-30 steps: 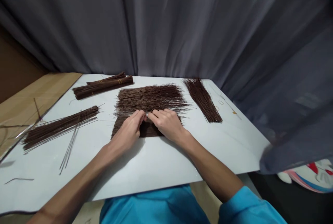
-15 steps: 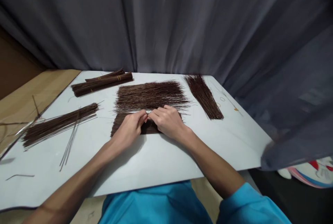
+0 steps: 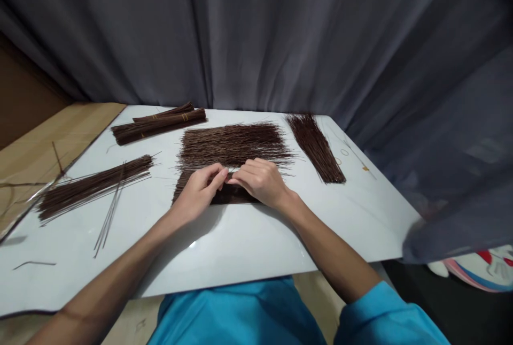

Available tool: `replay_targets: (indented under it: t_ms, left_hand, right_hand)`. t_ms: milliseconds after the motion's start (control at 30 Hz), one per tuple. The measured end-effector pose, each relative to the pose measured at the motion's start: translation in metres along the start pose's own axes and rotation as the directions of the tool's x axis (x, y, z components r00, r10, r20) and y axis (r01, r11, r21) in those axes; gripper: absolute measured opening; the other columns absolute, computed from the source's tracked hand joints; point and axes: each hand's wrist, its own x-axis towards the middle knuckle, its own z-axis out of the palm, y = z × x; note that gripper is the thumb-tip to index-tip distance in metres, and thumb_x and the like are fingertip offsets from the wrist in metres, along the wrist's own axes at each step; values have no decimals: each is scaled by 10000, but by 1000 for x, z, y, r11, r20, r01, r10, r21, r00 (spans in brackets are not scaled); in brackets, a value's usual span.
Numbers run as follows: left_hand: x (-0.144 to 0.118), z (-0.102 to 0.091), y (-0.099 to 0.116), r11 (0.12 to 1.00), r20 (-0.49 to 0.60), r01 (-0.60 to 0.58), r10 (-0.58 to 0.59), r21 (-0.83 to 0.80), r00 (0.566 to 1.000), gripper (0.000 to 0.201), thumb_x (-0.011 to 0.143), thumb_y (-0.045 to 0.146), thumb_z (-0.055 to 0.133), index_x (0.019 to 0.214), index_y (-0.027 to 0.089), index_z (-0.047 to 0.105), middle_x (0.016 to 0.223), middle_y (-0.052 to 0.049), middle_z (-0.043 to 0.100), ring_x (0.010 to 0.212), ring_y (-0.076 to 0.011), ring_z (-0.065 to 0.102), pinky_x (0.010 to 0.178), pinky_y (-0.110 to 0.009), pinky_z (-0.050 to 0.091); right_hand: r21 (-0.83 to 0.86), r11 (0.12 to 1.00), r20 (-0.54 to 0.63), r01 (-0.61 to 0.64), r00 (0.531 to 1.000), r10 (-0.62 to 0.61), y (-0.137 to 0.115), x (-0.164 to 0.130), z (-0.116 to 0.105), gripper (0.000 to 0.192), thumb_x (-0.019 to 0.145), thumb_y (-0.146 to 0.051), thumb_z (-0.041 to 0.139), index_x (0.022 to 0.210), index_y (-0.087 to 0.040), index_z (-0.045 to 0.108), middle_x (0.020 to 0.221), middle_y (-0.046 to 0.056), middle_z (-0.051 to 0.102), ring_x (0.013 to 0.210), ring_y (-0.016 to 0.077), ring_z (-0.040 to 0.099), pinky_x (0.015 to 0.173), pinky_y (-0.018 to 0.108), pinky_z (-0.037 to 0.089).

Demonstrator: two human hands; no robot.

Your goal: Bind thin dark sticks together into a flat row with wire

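— Pinching at the near edge of the dark stick pile (image 3: 216,194), that's where I am: my left hand (image 3: 198,191) and right hand (image 3: 260,180) meet fingertip to fingertip just over it, both curled nearly closed. Whether a single stick sits between them I cannot tell; it's too fine to see.

— How much looks sorted already?

— Beyond my left hand, at the far side, lie two tied bundles (image 3: 158,124) with yellow bands, so I'd judge those finished. Left of that hand sits a loose sheaf (image 3: 94,187) with a few pale thin sticks (image 3: 108,219) across it, unbound.

— And what's left?

— Plenty, I'd say. Just past my fingers spreads the wide loose layer (image 3: 234,144), and off beyond my right hand another loose bunch (image 3: 315,147), with small rings (image 3: 343,152) beside it on the white table (image 3: 240,243). Nothing there is tied yet.
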Motion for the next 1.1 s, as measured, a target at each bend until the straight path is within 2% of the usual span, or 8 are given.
replay_targets:
  t_ms: [200,400,500,600,767,867,967,1100]
  left_hand:
    - [1,1,-1,994,12,29,-28,-107,1000,474,1040,544,591,739,182,528,632,30,472,595,-123,411,564,-258,299]
    - [3,-5,-3,999,95,1,3,-39,995,435,1041,506,598,761,174,568,662,25,502,621,-127,431,579,-253,314]
    - [4,-7,-4,998,99,-28,23,54,995,395,1057,447,572,780,170,617,684,18,538,656,-138,467,617,-265,338]
    - [3,-7,-4,986,51,-41,33,162,998,401,1070,408,545,755,171,618,693,10,581,672,-147,501,650,-283,353]
    - [1,-4,-2,965,8,-102,103,241,995,372,1098,373,490,832,177,661,791,-15,680,728,-169,576,701,-302,386]
    - [0,-1,-1,943,-3,-124,132,308,991,369,1104,351,471,835,180,656,798,-26,687,709,-173,566,694,-308,381]
    - [0,1,1,939,1,-115,121,324,993,388,1108,357,455,809,183,630,761,-21,667,676,-170,543,673,-306,368]
    - [-1,1,7,960,24,-100,98,260,995,409,1104,386,462,802,179,646,764,-19,686,696,-174,567,690,-299,388]
  right_hand:
    - [-35,999,-23,39,999,-39,-2,2,0,411,1133,-360,549,780,-181,657,729,24,670,702,172,502,697,350,277]
    - [0,998,25,58,998,-58,0,0,2,410,1143,-343,525,800,-180,680,750,27,681,706,166,521,702,337,298]
    - [35,999,13,21,1000,-22,1,-2,3,425,1115,-406,583,774,-181,697,720,28,687,691,166,543,702,332,318]
    - [92,995,-2,-44,999,44,0,-2,1,423,1082,-454,638,765,-185,718,718,28,716,682,165,577,706,328,342]
    - [179,964,-1,-198,980,201,-3,1,-3,390,1056,-471,679,794,-193,758,775,24,781,713,160,644,725,318,381]
    - [209,950,9,-232,972,235,-4,2,-5,403,1043,-482,696,767,-195,761,762,25,781,700,157,644,724,315,391]
    - [224,947,-12,-228,971,237,-4,3,-7,399,1029,-475,719,746,-197,759,725,14,759,665,148,619,713,314,389]
    - [206,950,-18,-233,970,242,0,3,-10,398,1024,-465,726,734,-195,759,706,18,734,657,152,599,720,322,393]
